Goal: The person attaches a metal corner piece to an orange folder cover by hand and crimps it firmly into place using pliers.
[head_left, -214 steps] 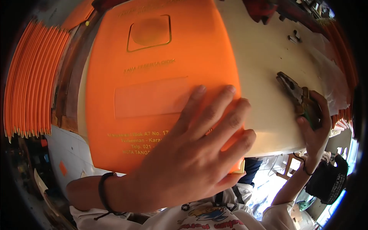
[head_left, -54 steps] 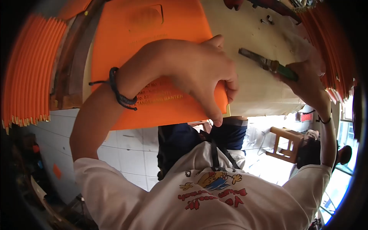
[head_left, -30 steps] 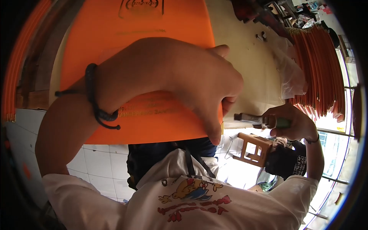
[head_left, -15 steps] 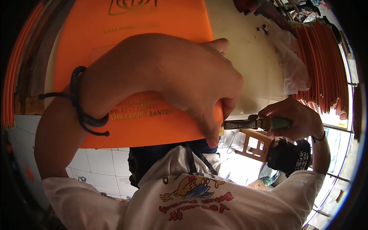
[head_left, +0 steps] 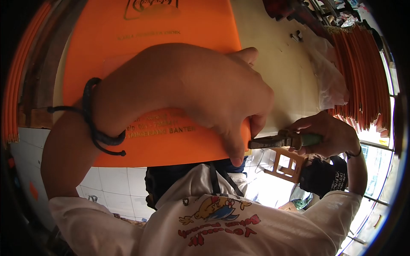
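Between curled fingers of left hand (head_left: 230, 94): orange folder (head_left: 200, 27), edge gripped (apparently for steadiness). Within right hand (head_left: 332, 134), fingers wrapped: pliers (head_left: 273, 141), nose beside folder corner.

1 downward head view, edges unclear

Org. folder (head_left: 200, 30) lies approx. flat, upper ctr-left of frame, top end cut off by frame edge & mid-part hidden; dk framed emblem (head_left: 151, 8) up top, gold lettering (head_left: 160, 133) nr bottom edge incl. "TANGERANG BANTEN", & gold-col. corner piece (head_left: 248, 152) at lower R. Pliers (head_left: 284, 139), dk worn metal w/ green grip, held abt horiz. R of ctr, nose pointing L at folder's lower R corner; can't tell if touching.
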Available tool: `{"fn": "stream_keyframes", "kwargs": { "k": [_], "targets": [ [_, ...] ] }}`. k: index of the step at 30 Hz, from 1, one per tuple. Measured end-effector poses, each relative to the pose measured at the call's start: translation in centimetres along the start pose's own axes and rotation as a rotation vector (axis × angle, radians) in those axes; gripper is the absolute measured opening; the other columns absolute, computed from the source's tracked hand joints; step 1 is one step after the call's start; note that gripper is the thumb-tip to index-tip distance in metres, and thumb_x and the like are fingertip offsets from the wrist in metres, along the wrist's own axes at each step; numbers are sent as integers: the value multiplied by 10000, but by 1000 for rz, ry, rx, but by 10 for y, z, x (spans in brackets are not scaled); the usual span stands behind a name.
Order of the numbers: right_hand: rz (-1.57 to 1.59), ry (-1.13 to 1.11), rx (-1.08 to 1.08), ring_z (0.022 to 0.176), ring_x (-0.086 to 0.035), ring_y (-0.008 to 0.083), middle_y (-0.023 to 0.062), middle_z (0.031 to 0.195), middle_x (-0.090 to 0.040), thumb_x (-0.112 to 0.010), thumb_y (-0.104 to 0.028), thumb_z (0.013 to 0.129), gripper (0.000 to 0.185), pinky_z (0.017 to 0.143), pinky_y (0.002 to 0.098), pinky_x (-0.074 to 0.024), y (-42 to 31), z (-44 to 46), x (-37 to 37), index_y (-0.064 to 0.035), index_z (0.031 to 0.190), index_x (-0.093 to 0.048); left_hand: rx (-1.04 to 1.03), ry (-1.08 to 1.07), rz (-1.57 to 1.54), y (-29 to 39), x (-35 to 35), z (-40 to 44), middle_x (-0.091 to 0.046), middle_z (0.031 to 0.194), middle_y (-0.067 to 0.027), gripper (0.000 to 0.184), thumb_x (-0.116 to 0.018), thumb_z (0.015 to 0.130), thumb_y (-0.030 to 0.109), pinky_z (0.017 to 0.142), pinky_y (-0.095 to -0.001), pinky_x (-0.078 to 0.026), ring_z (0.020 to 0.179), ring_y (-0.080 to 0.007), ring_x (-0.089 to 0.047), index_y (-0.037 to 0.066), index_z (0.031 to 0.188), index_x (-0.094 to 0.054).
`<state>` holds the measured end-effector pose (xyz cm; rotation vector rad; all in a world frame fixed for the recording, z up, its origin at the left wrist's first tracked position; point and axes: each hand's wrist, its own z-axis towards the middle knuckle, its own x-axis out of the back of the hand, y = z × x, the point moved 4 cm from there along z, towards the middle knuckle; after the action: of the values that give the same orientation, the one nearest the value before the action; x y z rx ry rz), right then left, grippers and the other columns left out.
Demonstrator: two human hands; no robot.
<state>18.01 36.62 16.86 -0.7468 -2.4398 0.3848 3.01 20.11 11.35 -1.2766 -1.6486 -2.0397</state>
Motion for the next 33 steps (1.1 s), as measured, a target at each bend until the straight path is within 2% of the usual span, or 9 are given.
{"fn": "stream_keyframes", "kwargs": {
  "k": [1, 4, 10, 13, 17, 21, 25, 28, 33],
  "targets": [
    [-9, -1, -42, 632, -711, 176, 96, 864, -743, -788, -263, 868, 483, 550, 292, -560, -1, -1, 0, 0, 1248, -649, 3, -6, -14, 0, 0, 0, -663, 881, -12, 468, -736, 804, 543, 914, -386, -266, 937, -159, -597, 102, 960, -767],
    [39, -11, 28, 678, -721, 177, 96, 873, -754, -796, -272, 860, 538, 602, 301, -567, -1, -3, -1, -4, 1296, -630, 10, -10, -68, -2, -2, 1, -648, 864, -8, 467, -732, 804, 547, 901, -381, -264, 914, -152, -590, 109, 959, -771],
    [-30, 5, 111, 691, -720, 177, 103, 899, -756, -800, -270, 856, 530, 631, 305, -565, 3, -3, -3, 5, 1280, -640, 17, 0, -53, -1, -2, 1, -633, 851, 0, 462, -733, 802, 552, 892, -375, -262, 894, -144, -584, 121, 960, -772],
    [71, -11, -16, 674, -710, 173, 101, 890, -754, -788, -270, 870, 511, 641, 307, -563, -3, -5, -3, -1, 1279, -643, 8, 10, -39, -2, -3, 0, -633, 854, 4, 459, -736, 799, 550, 893, -376, -262, 895, -142, -584, 124, 966, -771],
    [-10, -26, 1, 696, -722, 164, 97, 892, -751, -769, -248, 887, 524, 632, 300, -583, 0, -6, -7, -51, 1347, -614, 6, 14, -34, -1, -3, -1, -633, 861, 7, 454, -740, 792, 542, 895, -378, -263, 896, -142, -585, 125, 967, -770],
    [87, -83, -123, 744, -738, 155, 92, 938, -758, -751, -208, 897, 552, 657, 299, -603, -1, -7, -6, -104, 1410, -577, -9, 0, 27, 2, 0, -1, -630, 863, 1, 437, -740, 790, 523, 900, -381, -263, 899, -143, -585, 125, 969, -768],
    [144, -91, -35, 752, -738, 136, 76, 1011, -766, -731, -165, 904, 559, 669, 291, -602, 2, -6, -6, -118, 1433, -557, -1, -13, 68, 3, 0, -1, -629, 863, -11, 431, -741, 785, 505, 915, -388, -265, 903, -152, -587, 119, 977, -767],
    [58, -62, 172, 732, -731, 123, 59, 1049, -768, -725, -137, 901, 573, 645, 279, -596, -1, -3, -4, -120, 1445, -543, 92, -66, 1, 1, 0, 0, -748, 891, -58, 503, -811, 734, 455, 1077, -385, -283, 1035, -272, -558, 75, 1061, -769],
    [96, -103, 112, 684, -712, 119, 47, 1046, -770, -737, -128, 889, 589, 616, 274, -579, 6, -4, -5, -126, 1445, -544, 95, -70, -7, 2, -2, 1, -753, 931, -63, 528, -811, 745, 462, 1119, -418, -235, 1065, -281, -549, 78, 1104, -759]
  ]
}}
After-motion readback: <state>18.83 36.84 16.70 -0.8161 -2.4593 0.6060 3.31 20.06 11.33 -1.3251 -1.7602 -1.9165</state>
